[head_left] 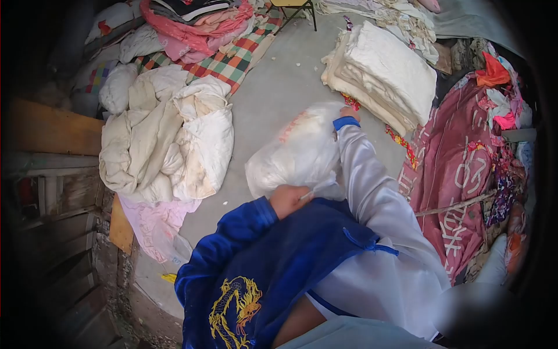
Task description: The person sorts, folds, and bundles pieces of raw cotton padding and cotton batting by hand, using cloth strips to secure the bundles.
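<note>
A stuffed, whitish see-through plastic bag [293,148] with faint red print lies on the floor in front of me. My left hand [289,200] is closed on its near edge, where the plastic is pulled into a thin twist. At the bag's far right side, my right hand [350,113] is stretched out past its blue cuff. Its fingers are small and mostly turned away, so their grip does not show. Just beyond that hand is a stack of folded white quilts [386,72], with a red floral cloth [401,142] along its lower edge.
Crumpled off-white bedding [165,136] is heaped at left, over a pink cloth [157,224]. Behind it, pink bedding [200,29] lies on a checked blanket [247,49]. A maroon sheet with white characters [450,174] covers a pile at right. A chair [293,7] stands at the back.
</note>
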The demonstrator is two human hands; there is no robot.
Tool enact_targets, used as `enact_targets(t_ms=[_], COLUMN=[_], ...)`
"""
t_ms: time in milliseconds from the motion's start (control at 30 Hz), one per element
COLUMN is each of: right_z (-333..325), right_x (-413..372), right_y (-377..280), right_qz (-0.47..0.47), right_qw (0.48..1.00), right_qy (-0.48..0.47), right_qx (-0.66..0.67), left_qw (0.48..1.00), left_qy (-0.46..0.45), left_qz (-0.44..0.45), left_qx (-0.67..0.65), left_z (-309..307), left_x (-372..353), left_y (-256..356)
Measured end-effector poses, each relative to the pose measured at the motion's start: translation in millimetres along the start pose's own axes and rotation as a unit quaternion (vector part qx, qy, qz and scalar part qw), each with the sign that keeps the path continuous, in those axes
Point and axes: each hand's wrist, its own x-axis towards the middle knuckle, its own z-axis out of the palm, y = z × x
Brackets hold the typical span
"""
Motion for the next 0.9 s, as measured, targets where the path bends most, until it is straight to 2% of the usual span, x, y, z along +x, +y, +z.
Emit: enact_targets(t_ms=[33, 167, 300, 333, 400, 467, 567, 633, 667, 700, 733, 767, 867, 900], right_z=[-8, -27, -70, -83, -99, -128, -115, -162, -162, -129, -137, -131, -106, -75], right_x=[19, 48, 57, 67, 117, 127, 191, 138, 135, 178, 160, 166, 178, 201], right_y=[5, 76, 109, 139, 218, 280, 378, 388, 396, 442, 451, 475, 534, 570], right_qz=[-0.012, -0.042, 0.032, 0.051, 0.11, 0.169, 0.128, 0.161, 0.158, 0.13, 0.141, 0.111, 0.11, 0.096], right_qw=[1.0, 0.998, 0.999, 0.999, 0.992, 0.978, 0.988, 0.976, 0.971, 0.972, 0.959, 0.959, 0.949, 0.933], right_qy=[0.009, 0.037, -0.001, 0.004, 0.038, 0.093, 0.072, 0.112, 0.142, 0.174, 0.174, 0.196, 0.224, 0.265], right_qx=[0.005, -0.009, 0.019, 0.011, 0.058, 0.081, 0.04, 0.098, 0.108, 0.088, 0.172, 0.174, 0.194, 0.222], left_qw=[0.997, 0.996, 0.982, 0.976, 0.976, 0.978, 0.979, 0.976, 0.973, 0.97, 0.964, 0.961, 0.95, 0.95], left_qy=[-0.007, -0.054, -0.147, -0.181, -0.197, -0.197, -0.193, -0.188, -0.184, -0.177, -0.17, -0.17, -0.181, -0.181], left_qz=[0.078, 0.067, 0.103, 0.108, 0.087, 0.071, 0.034, 0.035, 0.047, 0.052, 0.059, 0.062, 0.095, 0.103], left_qx=[0.022, 0.02, 0.049, 0.056, 0.031, 0.024, 0.063, 0.105, 0.13, 0.159, 0.195, 0.212, 0.235, 0.235], left_z=[-6, -41, -55, -57, -61, -64, -57, -44, -35, -31, -28, -24, -7, 1], left_x=[-13, -4, 2, -3, -9, -8, 12, 36, 49, 57, 70, 83, 118, 126], left_y=[4, 35, 62, 72, 91, 86, 91, 91, 86, 87, 95, 98, 101, 100])
